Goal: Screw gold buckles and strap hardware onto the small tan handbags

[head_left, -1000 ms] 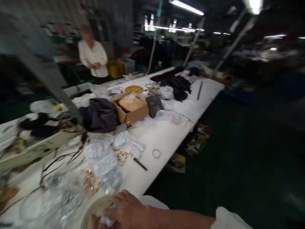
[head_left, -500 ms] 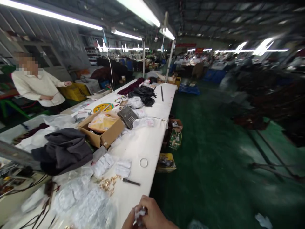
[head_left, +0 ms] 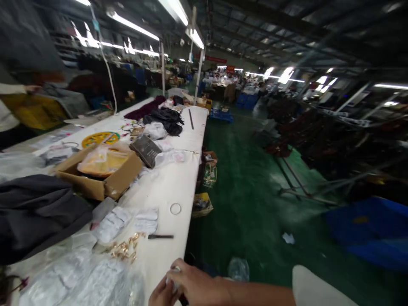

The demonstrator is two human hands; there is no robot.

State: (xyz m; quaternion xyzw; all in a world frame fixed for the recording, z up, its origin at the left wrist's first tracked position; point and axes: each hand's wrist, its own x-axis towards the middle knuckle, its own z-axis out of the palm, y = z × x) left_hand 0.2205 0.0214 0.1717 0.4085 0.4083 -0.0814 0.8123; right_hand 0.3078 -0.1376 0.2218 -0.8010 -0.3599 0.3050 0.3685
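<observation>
At the bottom of the head view, my right hand (head_left: 193, 278) and my left hand (head_left: 161, 293) are together by the table's edge. Their fingers are closed around a small whitish and dark item, mostly hidden and blurred. Beyond them on the white table (head_left: 172, 180) lies a short dark strip (head_left: 161, 236). Left of it is a scatter of small gold-coloured metal pieces (head_left: 126, 250). White packets (head_left: 145, 220) lie just behind these, and a thin pale ring (head_left: 175, 208) is farther up. Clear plastic bags with white contents (head_left: 98, 276) cover the near left.
A cardboard box (head_left: 119, 180) with a yellow bagged item stands beside dark grey cloth (head_left: 41, 212). Black fabric (head_left: 164, 119) lies farther along the table. Boxes (head_left: 202, 204) stand on the green floor. At right are a blue bundle (head_left: 369, 233) and a metal rack (head_left: 306, 191).
The view has swung to the right, so the table things sit farther left and a blue bundle has come into sight. My hands remain together, with more of my right forearm showing.
</observation>
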